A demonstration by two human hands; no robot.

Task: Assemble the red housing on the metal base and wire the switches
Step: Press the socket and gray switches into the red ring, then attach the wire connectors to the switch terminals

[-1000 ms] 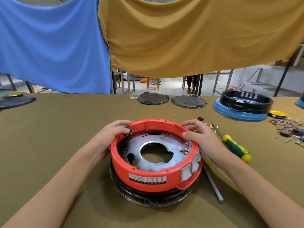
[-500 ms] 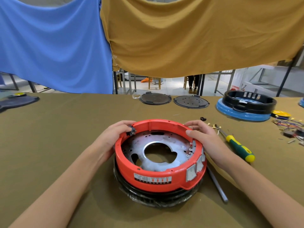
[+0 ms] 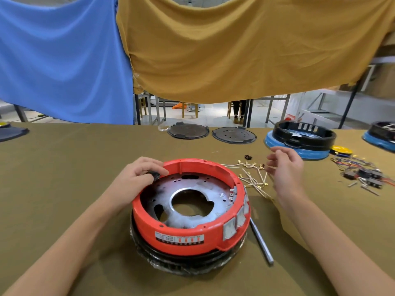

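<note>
The red housing (image 3: 188,236) sits as a ring around the round metal base (image 3: 198,195), both on a black plastic-wrapped ring on the table. White switches (image 3: 229,228) show in its front right wall. My left hand (image 3: 139,178) rests on the housing's left rim and pinches a small black switch (image 3: 154,175) against it. My right hand (image 3: 286,169) hovers to the right of the housing with fingers spread, just above a bunch of white wires with brass terminals (image 3: 254,178).
A metal rod (image 3: 261,242) lies beside the housing's right side. Black switches with coloured wires (image 3: 363,174) lie at far right. A black ring on a blue base (image 3: 299,142) and two dark discs (image 3: 188,131) sit at the table's far edge.
My right hand left the housing's right rim and lifted away to the right, over the white wires. The view shifted; the screwdriver is hidden. My left hand stays at the left rim.
</note>
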